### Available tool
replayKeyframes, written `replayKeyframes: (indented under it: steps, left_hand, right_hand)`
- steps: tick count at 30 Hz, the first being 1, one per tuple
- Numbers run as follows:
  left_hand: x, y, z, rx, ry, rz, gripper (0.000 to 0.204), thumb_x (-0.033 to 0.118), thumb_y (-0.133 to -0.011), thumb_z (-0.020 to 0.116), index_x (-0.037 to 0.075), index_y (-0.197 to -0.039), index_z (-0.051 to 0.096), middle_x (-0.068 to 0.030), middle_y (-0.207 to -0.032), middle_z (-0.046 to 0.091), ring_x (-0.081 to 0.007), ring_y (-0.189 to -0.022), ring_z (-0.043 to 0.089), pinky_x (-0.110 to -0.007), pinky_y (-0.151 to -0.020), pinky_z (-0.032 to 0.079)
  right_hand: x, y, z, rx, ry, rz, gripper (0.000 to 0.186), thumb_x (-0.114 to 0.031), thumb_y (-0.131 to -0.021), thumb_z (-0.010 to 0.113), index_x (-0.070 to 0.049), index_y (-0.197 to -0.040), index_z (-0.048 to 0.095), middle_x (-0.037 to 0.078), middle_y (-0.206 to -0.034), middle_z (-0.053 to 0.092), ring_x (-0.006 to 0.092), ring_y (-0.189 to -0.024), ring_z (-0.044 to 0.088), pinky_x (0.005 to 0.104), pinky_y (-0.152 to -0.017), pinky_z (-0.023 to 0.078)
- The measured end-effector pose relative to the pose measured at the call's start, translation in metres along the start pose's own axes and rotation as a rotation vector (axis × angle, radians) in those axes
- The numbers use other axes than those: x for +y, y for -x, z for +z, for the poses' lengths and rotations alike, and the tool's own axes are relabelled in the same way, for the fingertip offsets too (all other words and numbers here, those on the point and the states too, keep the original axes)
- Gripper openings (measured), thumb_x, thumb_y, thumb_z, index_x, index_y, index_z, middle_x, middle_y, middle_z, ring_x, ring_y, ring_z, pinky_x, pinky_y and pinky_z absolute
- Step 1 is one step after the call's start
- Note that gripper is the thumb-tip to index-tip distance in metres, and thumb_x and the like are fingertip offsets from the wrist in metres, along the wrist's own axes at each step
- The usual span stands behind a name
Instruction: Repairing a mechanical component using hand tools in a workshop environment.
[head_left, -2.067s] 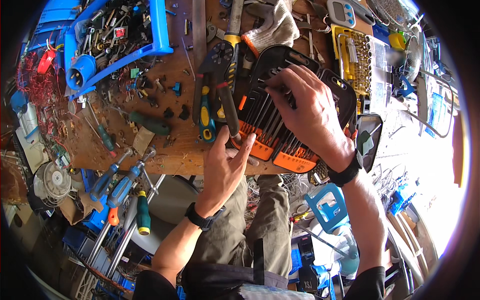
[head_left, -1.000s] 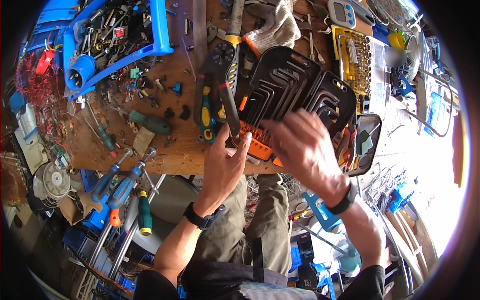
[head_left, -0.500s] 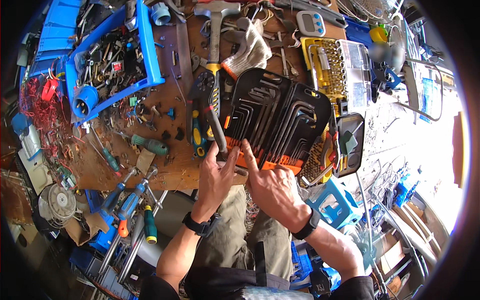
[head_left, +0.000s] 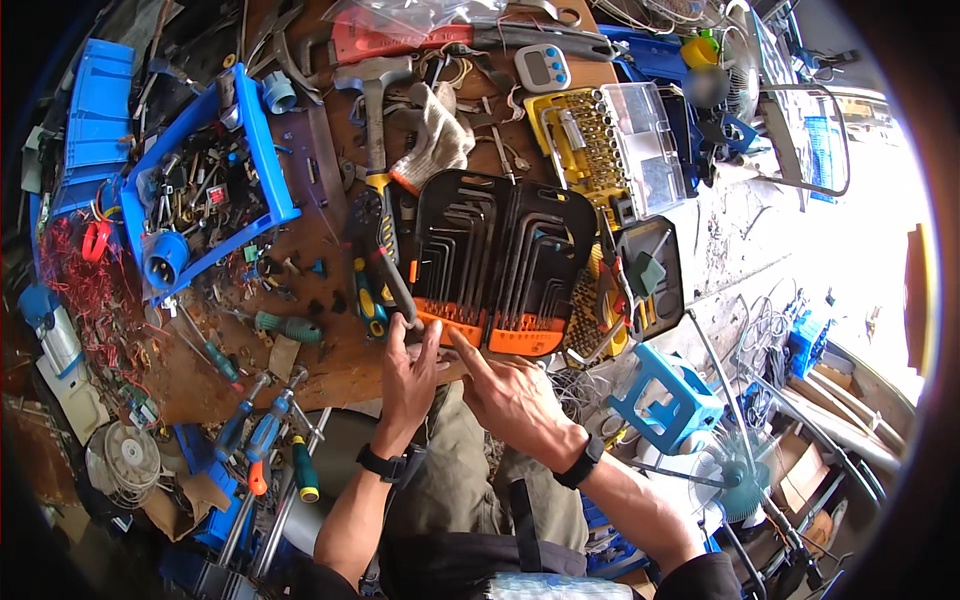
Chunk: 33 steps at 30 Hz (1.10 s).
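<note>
An unfolded black hex-key case (head_left: 500,200) lies near the bench's front edge, L-shaped keys in both halves above orange holders (head_left: 530,342). My left hand (head_left: 405,385) grips the case's lower left corner, thumb on top; its other fingertips are partly hidden. My right hand (head_left: 515,405) rests just below the case, index finger stretched to the left orange holder, other fingers curled, with nothing visible in them. Beside the left edge lie dark-handled pliers (head_left: 395,280) and a yellow-and-teal tool (head_left: 368,310). A hammer (head_left: 374,110) and knit glove (head_left: 440,135) lie behind.
A blue bin (head_left: 276,212) of small hardware stands left. A yellow socket set (head_left: 575,135) and an open black case (head_left: 655,295) are right. Screwdrivers (head_left: 265,430) hang at the front edge. A blue plastic stool (head_left: 665,400) and fan (head_left: 735,470) stand below right.
My right hand has moved down from among the keys to the case's front, index finger extended. The left hand stayed at the corner. The whole view has shifted, the bench sliding leftward and down.
</note>
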<state>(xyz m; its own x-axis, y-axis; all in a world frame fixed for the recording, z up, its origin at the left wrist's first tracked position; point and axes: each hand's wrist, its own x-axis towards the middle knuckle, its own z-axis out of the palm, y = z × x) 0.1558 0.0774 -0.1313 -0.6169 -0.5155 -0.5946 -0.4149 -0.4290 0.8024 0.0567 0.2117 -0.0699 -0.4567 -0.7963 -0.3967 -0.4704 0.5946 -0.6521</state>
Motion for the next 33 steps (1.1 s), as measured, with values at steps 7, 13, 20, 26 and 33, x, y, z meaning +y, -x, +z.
replayKeyframes:
  steps: [7, 13, 20, 26, 33]
  left_hand:
    - [-0.031, 0.065, -0.027, -0.14, -0.235, -0.02, 0.015, 0.014, -0.107, 0.066, 0.002, -0.105, 0.057, -0.0056, -0.083, 0.073, -0.0096, -0.079, 0.073, -0.026, -0.07, 0.056]
    - [-0.087, 0.143, -0.074, -0.158, -0.352, -0.139, 0.017, 0.016, -0.106, 0.068, 0.001, -0.105, 0.06, -0.008, -0.087, 0.075, -0.0131, -0.083, 0.076, -0.028, -0.072, 0.059]
    - [-0.141, 0.22, -0.115, 0.049, -0.372, -0.217, 0.014, 0.012, -0.106, 0.067, 0.001, -0.108, 0.059, -0.0093, -0.09, 0.076, -0.0151, -0.086, 0.077, -0.029, -0.075, 0.059]
    - [-0.176, 0.291, -0.145, 0.157, -0.564, -0.212, 0.013, 0.01, -0.102, 0.069, 0.002, -0.109, 0.061, -0.0142, -0.095, 0.075, -0.0239, -0.092, 0.077, -0.036, -0.078, 0.057]
    - [-0.22, 0.358, -0.184, 0.129, -0.731, -0.297, 0.02, 0.015, -0.099, 0.07, 0.002, -0.112, 0.063, -0.0213, -0.105, 0.074, -0.0393, -0.103, 0.074, -0.043, -0.084, 0.057]
  right_hand:
    - [0.02, 0.075, 0.009, -0.005, -0.264, 0.192, 0.044, -0.005, -0.094, 0.064, -0.009, -0.138, 0.064, 0.019, -0.104, 0.075, 0.0377, -0.09, 0.074, 0.0446, -0.081, 0.06]
    - [0.051, 0.127, 0.019, -0.099, -0.271, 0.264, 0.036, -0.004, -0.092, 0.062, -0.005, -0.127, 0.068, 0.022, -0.103, 0.073, 0.0425, -0.089, 0.071, 0.0487, -0.078, 0.058]
    - [0.079, 0.169, 0.027, -0.127, -0.203, 0.241, 0.031, -0.008, -0.095, 0.066, -0.004, -0.125, 0.07, 0.02, -0.093, 0.073, 0.0366, -0.085, 0.073, 0.0449, -0.076, 0.057]
    - [0.112, 0.219, 0.032, -0.105, -0.152, 0.265, 0.034, -0.005, -0.093, 0.064, -0.004, -0.127, 0.071, 0.02, -0.087, 0.071, 0.0349, -0.077, 0.07, 0.042, -0.074, 0.056]
    - [0.132, 0.283, 0.046, -0.121, -0.153, 0.432, 0.03, -0.01, -0.096, 0.066, -0.004, -0.125, 0.07, 0.021, -0.09, 0.073, 0.0363, -0.082, 0.073, 0.0434, -0.074, 0.056]
